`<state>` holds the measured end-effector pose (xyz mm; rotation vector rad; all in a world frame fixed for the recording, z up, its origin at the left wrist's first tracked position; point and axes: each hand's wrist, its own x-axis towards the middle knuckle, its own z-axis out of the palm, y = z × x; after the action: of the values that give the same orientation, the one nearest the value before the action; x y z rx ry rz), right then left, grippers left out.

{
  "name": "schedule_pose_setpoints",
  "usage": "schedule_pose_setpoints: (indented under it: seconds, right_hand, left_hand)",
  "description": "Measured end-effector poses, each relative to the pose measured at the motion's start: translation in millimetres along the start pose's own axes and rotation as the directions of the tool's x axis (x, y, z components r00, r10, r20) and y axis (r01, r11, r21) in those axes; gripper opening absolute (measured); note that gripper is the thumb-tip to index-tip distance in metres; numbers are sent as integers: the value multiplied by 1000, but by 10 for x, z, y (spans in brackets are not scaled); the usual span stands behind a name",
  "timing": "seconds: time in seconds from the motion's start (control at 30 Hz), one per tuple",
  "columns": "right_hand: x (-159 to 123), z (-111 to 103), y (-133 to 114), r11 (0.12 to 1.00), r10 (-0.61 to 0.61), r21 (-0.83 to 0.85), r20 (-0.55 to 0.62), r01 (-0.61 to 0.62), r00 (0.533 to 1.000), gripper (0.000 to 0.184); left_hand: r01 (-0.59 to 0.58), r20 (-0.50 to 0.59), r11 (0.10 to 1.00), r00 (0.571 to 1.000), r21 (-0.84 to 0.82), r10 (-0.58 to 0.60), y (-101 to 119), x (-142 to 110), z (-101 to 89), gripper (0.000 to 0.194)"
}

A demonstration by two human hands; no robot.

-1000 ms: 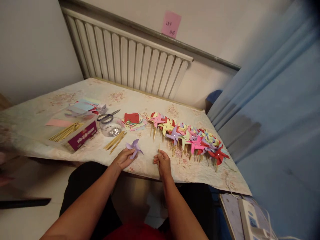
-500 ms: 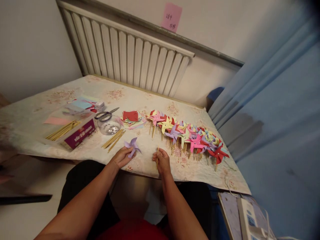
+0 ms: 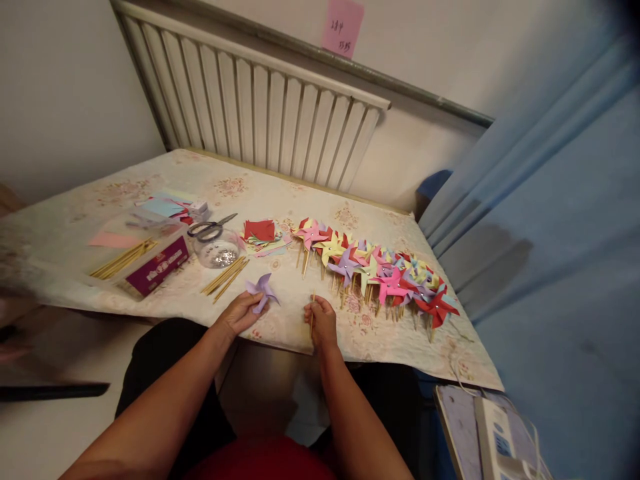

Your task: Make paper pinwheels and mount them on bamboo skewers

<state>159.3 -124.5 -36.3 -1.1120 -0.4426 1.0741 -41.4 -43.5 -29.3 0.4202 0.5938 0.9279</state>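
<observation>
My left hand [image 3: 241, 312] is closed on a purple paper pinwheel [image 3: 262, 291], its folded blades facing up above the front of the table. In my right hand [image 3: 323, 321] a thin wooden stick [image 3: 313, 312] stands nearly upright, pinched between thumb and fingers. Pinwheel and stick are apart. Several loose sticks [image 3: 225, 279] lie left of my left hand. Beyond them sits a clear round bowl [image 3: 204, 257] with small shiny pins, and scissors [image 3: 210, 229] rest at its far rim. Finished pinwheels [image 3: 393, 287] on sticks lie in overlapping rows to the right.
A stack of cut paper squares [image 3: 260, 231] lies in the middle. At left, a clear box with a purple label [image 3: 164, 265] holds more sticks. Behind it are colored paper sheets [image 3: 165, 205]. A radiator [image 3: 260, 113] lines the wall, and a blue curtain [image 3: 540, 220] hangs at right.
Both hands keep their holds on the pinwheel and the stick. They appear slightly further left, along with a small shift of the whole view.
</observation>
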Motion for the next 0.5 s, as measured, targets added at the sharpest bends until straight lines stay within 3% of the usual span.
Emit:
schedule_pose_setpoints:
  seconds: [0.5]
  right_hand:
    - [-4, -49, -6, 997, 64, -50, 73, -61, 995, 26]
  left_hand:
    - [9, 17, 1000, 1000, 26, -10, 7, 39, -9, 14]
